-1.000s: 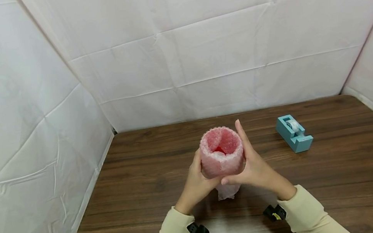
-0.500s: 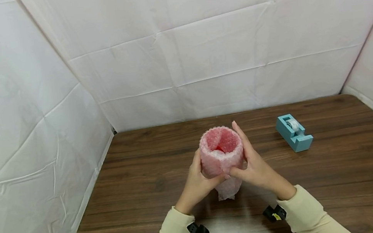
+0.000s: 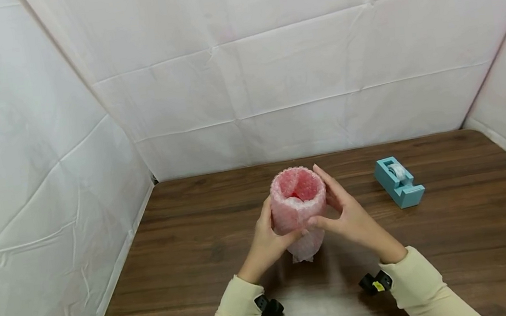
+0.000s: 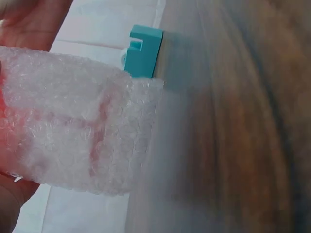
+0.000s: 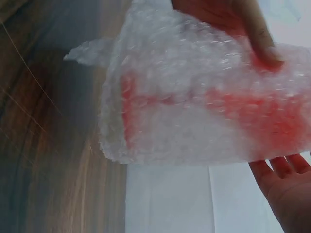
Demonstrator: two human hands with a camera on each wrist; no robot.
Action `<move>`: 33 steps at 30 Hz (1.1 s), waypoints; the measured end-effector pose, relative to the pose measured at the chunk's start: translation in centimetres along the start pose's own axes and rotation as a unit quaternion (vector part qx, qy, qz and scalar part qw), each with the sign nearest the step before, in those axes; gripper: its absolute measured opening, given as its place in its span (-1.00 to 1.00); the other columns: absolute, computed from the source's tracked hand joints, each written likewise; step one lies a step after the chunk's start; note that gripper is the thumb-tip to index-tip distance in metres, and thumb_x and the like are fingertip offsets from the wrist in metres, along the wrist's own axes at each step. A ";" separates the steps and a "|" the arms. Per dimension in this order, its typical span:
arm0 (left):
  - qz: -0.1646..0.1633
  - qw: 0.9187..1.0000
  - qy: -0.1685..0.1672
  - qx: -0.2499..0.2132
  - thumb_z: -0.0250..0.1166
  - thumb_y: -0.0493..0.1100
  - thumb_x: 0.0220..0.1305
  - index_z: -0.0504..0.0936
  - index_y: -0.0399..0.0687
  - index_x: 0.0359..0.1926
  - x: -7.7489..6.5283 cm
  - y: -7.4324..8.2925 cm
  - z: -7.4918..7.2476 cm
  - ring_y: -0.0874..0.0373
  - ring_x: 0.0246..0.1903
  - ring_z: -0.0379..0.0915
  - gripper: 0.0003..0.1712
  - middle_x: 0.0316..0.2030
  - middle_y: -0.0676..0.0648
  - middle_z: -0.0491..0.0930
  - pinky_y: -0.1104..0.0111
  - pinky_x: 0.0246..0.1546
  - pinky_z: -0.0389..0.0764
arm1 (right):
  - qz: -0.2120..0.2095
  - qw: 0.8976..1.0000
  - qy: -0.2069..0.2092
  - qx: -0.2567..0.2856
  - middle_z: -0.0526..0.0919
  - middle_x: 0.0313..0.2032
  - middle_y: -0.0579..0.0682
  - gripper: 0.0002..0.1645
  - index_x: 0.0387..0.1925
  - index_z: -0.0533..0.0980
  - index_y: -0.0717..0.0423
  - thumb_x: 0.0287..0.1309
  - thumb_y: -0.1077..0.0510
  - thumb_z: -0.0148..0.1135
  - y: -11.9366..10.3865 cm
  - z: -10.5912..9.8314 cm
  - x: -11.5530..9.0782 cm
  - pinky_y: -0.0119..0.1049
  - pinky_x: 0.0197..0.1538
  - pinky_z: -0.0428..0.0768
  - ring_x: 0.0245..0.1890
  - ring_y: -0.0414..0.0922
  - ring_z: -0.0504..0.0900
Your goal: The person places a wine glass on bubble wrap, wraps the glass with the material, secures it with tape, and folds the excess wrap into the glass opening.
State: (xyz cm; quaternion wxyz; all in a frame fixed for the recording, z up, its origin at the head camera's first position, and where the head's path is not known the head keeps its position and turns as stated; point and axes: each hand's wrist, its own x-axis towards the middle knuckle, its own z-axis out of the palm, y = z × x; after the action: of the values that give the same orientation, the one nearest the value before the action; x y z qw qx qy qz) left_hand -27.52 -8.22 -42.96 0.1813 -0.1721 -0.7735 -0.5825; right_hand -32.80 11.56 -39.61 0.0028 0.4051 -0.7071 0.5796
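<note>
In the head view, a bubble-wrapped bundle point(image 3: 299, 215) stands roughly upright between my hands, its rolled upper end open toward me. Through the wrap in the right wrist view, a red goblet-like shape point(image 5: 277, 109) shows a wide part, a thin stem and a flat foot. My left hand point(image 3: 263, 243) grips the bundle's left side, thumb across the front. My right hand point(image 3: 352, 217) holds the right side with its fingers and thumb, palm apart from the wrap. A loose flap of bubble wrap point(image 5: 90, 52) sticks out at the lower end. Whether that end touches the table is unclear.
A light-blue tape dispenser point(image 3: 399, 182) with a roll of clear tape stands on the dark wooden table point(image 3: 191, 271), right of the hands. White cloth walls point(image 3: 281, 80) enclose the table at the back and both sides.
The bundle has shifted slightly up and away in the head view, its lower end coming nearer the hands. My right thumb has moved up the front, off its place beside the left thumb.
</note>
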 end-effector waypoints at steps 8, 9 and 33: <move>0.018 0.998 0.029 0.051 0.52 -0.24 -0.02 0.23 0.01 0.38 1.8 -1.8 0.2 0.03 0.17 0.34 -0.05 0.16 -0.14 0.34 0.16 0.16 0.49 | 0.006 1.000 0.011 -0.024 0.09 0.47 0.08 0.14 0.51 -0.09 -0.18 0.07 0.29 0.37 1.3 -0.6 1.2 -0.08 0.32 0.32 0.39 0.13 0.21; 0.017 0.997 0.034 0.060 0.51 -0.22 -0.02 0.24 0.03 0.38 1.9 -2.0 0.2 0.04 0.15 0.34 -0.06 0.13 -0.14 0.32 0.17 0.15 0.49 | 0.006 1.000 0.012 -0.025 0.09 0.47 0.07 0.14 0.51 -0.09 -0.18 0.07 0.28 0.37 1.5 -0.6 1.3 -0.01 0.31 0.30 0.40 0.13 0.21; -0.034 0.994 0.058 0.083 0.33 -0.18 0.22 0.01 -0.14 0.49 3.9 -4.9 -0.1 -0.09 0.24 0.34 -0.07 0.34 -0.25 0.27 0.05 0.11 0.51 | 0.063 0.997 0.031 -0.021 0.04 0.48 0.06 0.07 0.52 -0.21 -0.17 0.22 0.08 0.27 4.5 0.9 4.7 0.19 0.36 0.20 0.44 0.06 0.10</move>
State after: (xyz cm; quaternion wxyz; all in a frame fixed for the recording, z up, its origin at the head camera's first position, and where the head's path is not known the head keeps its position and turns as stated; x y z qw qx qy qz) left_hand -33.23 -9.39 -45.20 0.2195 -0.0958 -0.8130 -0.5308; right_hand -38.15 8.14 -41.40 -0.0032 0.3419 -0.7429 0.5755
